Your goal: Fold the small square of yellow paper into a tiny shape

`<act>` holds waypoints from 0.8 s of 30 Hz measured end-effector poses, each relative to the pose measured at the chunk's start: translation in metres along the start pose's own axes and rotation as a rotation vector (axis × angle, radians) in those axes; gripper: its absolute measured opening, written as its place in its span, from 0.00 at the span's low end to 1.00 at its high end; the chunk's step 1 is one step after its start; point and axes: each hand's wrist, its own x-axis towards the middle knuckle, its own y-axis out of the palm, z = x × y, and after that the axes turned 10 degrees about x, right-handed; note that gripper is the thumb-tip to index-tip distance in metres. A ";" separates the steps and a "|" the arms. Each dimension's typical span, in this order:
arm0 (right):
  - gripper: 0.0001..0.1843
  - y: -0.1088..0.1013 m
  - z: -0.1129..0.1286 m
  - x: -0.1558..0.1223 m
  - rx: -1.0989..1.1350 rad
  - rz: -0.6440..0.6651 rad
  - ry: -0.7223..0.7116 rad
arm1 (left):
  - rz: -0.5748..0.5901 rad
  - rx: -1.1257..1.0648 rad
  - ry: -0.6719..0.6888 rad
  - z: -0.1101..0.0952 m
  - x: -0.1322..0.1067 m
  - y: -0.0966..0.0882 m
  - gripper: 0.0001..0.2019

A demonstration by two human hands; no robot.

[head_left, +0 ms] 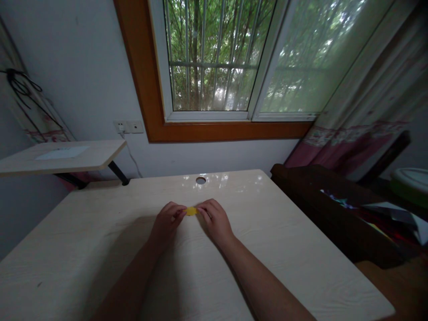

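A small, flat yellow piece spans the gap between my two hands, over the far middle of the pale wood-grain desk. Its exact kind is too small to make out. My left hand pinches its left edge between thumb and fingers. On the opposite edge, my right hand has its thumb and fingers closed in the same way. The fingers hide both ends of the piece. Whether it touches the desk top or is held just above it, I cannot tell.
A raised shelf on black legs stands at the desk's back left, with a paper sheet on it. Behind my hands is a round cable hole. Dark wooden furniture lies along the right side, below a curtain.
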 end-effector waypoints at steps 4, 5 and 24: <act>0.08 0.001 -0.001 0.000 0.046 -0.006 0.004 | -0.014 0.026 0.011 0.000 0.001 -0.001 0.09; 0.08 0.001 -0.001 0.000 0.061 -0.007 0.005 | -0.020 0.031 0.009 0.000 0.001 -0.002 0.09; 0.14 0.004 -0.003 0.001 0.379 -0.070 0.107 | -0.063 -0.074 -0.149 0.011 0.001 -0.002 0.08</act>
